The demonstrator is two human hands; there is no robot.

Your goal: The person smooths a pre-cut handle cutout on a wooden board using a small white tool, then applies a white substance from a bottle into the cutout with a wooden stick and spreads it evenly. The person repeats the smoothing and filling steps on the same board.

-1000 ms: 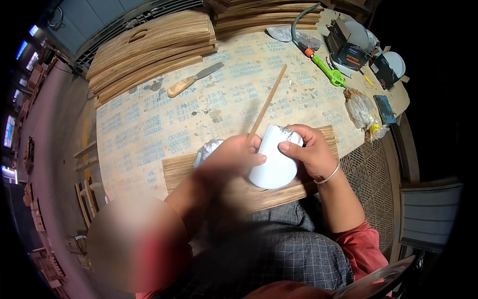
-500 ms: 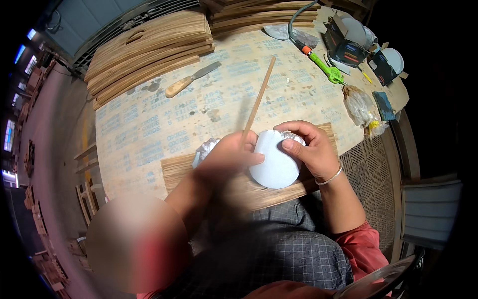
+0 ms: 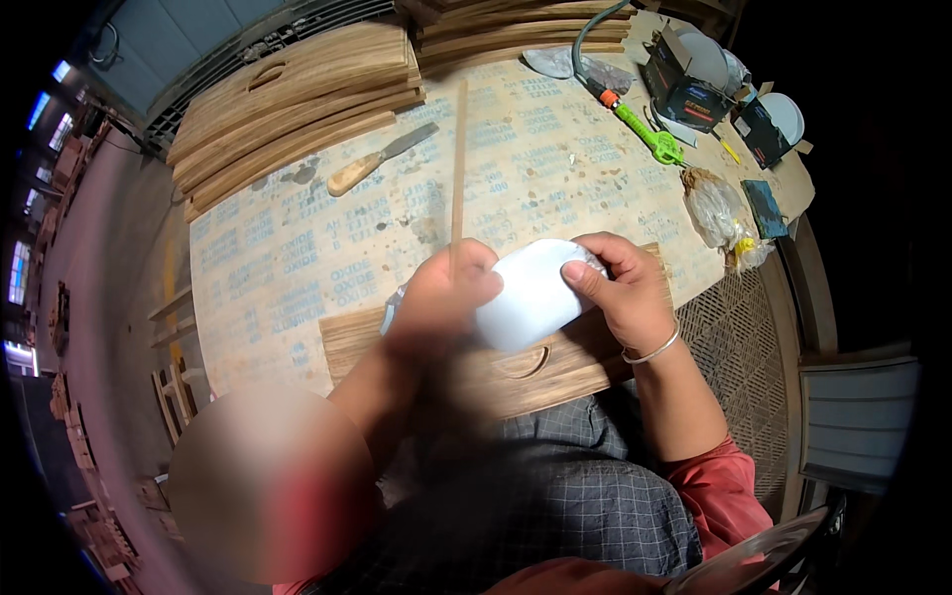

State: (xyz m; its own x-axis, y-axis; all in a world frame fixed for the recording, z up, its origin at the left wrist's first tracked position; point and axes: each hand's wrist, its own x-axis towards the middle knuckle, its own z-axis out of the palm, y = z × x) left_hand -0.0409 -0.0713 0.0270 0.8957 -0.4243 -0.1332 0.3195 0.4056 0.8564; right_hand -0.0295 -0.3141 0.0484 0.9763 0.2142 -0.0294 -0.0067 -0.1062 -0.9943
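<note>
A white, curved sheet, apparently a disc (image 3: 526,302), is held between my hands above a striped wooden board (image 3: 347,347) with a curved cutout. My left hand (image 3: 446,293) is closed on the sheet's left side and on a thin upright wooden stick (image 3: 458,159); it is partly blurred. My right hand (image 3: 625,302) grips the sheet's right end, thumb on top, with crinkled material behind it. Another crinkled pale piece (image 3: 395,307) is mostly hidden by my left hand. A putty knife (image 3: 382,159) lies on the printed paper-covered table (image 3: 258,288) beyond.
Stacked wooden boards (image 3: 297,69) line the back left, with another stack (image 3: 516,30) behind. At the right are a green tool on a hose (image 3: 645,134), open black boxes holding white discs (image 3: 684,94), a crumpled plastic bag (image 3: 716,218) and a dark flat block (image 3: 762,210).
My hands have raised the white sheet slightly and tilted it leftward, uncovering the board's cutout. The stick has swung from leaning right to nearly upright.
</note>
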